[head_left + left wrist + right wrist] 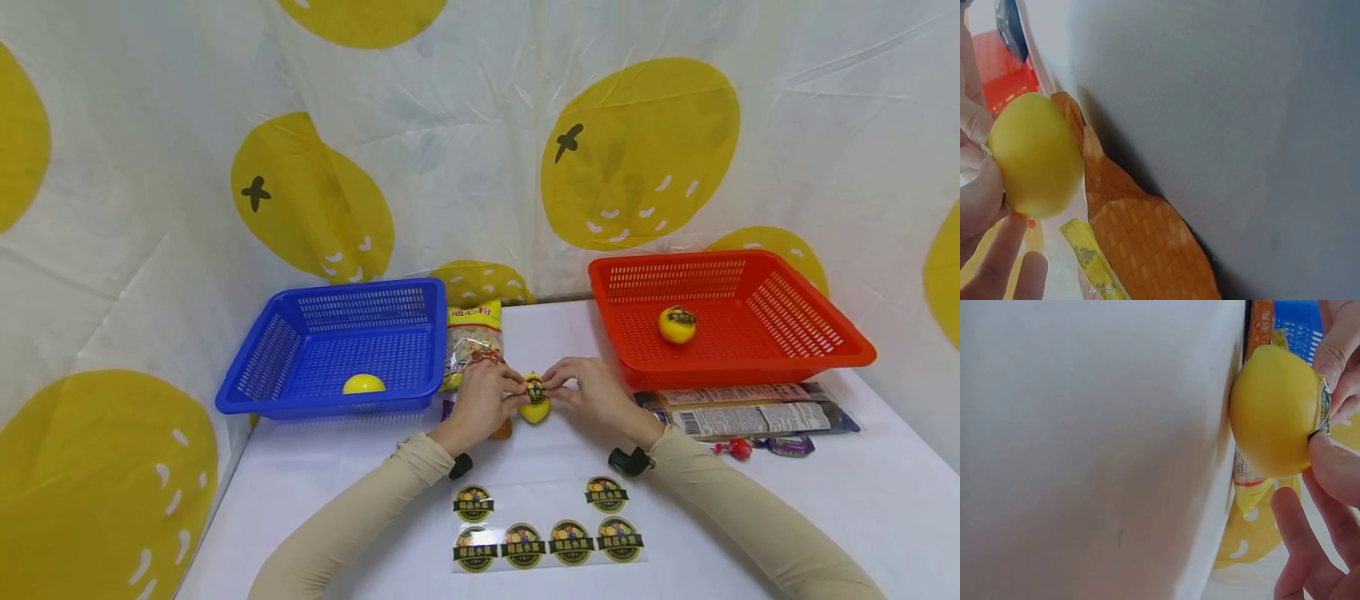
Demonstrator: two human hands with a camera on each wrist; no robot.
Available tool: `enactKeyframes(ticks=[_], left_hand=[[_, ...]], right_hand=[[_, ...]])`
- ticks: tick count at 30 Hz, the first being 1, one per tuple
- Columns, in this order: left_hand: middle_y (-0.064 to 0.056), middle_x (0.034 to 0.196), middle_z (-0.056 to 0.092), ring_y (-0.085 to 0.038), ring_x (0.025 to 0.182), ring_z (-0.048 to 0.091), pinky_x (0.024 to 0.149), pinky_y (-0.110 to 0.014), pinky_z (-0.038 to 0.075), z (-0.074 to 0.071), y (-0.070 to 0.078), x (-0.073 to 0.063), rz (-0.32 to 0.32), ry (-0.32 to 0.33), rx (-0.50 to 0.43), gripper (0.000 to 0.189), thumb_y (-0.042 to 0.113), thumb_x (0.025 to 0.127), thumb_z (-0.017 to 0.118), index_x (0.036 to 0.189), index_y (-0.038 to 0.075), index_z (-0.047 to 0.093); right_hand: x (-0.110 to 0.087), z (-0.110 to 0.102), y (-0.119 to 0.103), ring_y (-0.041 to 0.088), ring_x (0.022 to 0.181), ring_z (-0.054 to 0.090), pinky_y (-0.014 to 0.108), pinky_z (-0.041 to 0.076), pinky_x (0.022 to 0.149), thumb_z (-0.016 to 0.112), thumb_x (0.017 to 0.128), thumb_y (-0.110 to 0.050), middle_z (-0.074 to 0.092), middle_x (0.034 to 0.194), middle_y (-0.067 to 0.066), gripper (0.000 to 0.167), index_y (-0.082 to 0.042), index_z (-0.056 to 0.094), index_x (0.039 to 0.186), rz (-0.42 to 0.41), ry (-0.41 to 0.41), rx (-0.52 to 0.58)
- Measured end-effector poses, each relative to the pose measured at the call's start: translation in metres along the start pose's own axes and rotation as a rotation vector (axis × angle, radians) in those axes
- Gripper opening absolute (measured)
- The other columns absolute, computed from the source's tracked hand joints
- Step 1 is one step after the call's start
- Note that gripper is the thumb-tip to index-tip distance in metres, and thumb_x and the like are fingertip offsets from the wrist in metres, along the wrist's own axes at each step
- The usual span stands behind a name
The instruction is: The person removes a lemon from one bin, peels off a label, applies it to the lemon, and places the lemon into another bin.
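Note:
A yellow lemon (535, 412) rests on the white table between my two hands. A round black-and-gold sticker (536, 390) lies against its upper side. My left hand (486, 398) pinches the sticker's left edge between thumb and finger, while my right hand (596, 394) pinches the right edge. In the right wrist view the sticker (1324, 406) shows edge-on against the lemon (1272, 412), with a thumb and fingertips at its ends. From the left wrist, the lemon's bare side (1038, 156) faces the camera and most of the sticker is hidden.
A blue basket (337, 408) holding a yellow fruit (363, 383) stands left; a red basket (712, 375) holds a stickered lemon (677, 325) at right. Nearer me lies a sticker sheet (540, 500). Snack packages (474, 333), a lollipop (738, 449) and a purple-wrapped candy (790, 447) lie around.

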State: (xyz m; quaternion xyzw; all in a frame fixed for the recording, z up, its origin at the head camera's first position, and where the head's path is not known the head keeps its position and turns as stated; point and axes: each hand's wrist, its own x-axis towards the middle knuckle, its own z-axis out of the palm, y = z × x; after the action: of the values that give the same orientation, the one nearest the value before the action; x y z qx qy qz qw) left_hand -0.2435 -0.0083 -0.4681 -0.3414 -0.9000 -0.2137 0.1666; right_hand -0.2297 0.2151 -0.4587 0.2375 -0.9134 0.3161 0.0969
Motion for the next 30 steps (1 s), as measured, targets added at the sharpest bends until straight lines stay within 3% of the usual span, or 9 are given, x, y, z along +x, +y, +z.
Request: enactKeyframes(ticks=[9, 17, 25, 30], left_hand=[[0.012, 0.101, 0.079, -0.014, 0.092, 0.067, 0.092, -0.040, 0.051, -0.0012, -0.0020, -0.0001, 0.022, 0.010, -0.001, 0.011, 0.034, 0.085, 0.083, 0.092, 0.025, 0.085], [0.012, 0.104, 0.079, -0.013, 0.097, 0.066, 0.101, -0.048, 0.047, -0.0023, 0.0012, -0.0015, -0.043, -0.035, -0.011, 0.014, 0.036, 0.087, 0.081, 0.096, 0.026, 0.085], [0.011, 0.107, 0.079, -0.013, 0.101, 0.065, 0.105, -0.052, 0.043, -0.0020, 0.0032, -0.0022, -0.077, -0.046, -0.019, 0.018, 0.037, 0.088, 0.079, 0.099, 0.025, 0.085], [0.009, 0.109, 0.079, -0.014, 0.101, 0.065, 0.104, -0.053, 0.044, -0.0025, 0.0044, -0.0024, -0.079, -0.048, -0.021, 0.021, 0.037, 0.088, 0.080, 0.103, 0.024, 0.084]], right_hand=[[0.0026, 0.0013, 0.0027, 0.021, 0.096, 0.072, 0.046, 0.056, 0.088, 0.083, 0.082, -0.003, 0.078, 0.096, -0.001, 0.012, -0.015, 0.083, 0.085, 0.036, -0.016, 0.068], [0.0008, -0.0048, 0.0005, 0.022, 0.096, 0.072, 0.041, 0.052, 0.079, 0.082, 0.085, -0.011, 0.079, 0.102, -0.001, 0.012, -0.016, 0.083, 0.096, 0.065, -0.076, 0.053], [-0.0017, -0.0021, -0.0011, 0.023, 0.096, 0.069, 0.038, 0.054, 0.079, 0.087, 0.081, -0.034, 0.076, 0.110, -0.001, 0.043, -0.017, 0.078, 0.119, 0.059, -0.102, 0.023], [-0.0002, -0.0008, -0.0042, 0.025, 0.102, 0.068, 0.040, 0.055, 0.085, 0.092, 0.072, -0.041, 0.074, 0.120, 0.002, 0.068, -0.015, 0.071, 0.131, 0.106, -0.136, -0.017]])
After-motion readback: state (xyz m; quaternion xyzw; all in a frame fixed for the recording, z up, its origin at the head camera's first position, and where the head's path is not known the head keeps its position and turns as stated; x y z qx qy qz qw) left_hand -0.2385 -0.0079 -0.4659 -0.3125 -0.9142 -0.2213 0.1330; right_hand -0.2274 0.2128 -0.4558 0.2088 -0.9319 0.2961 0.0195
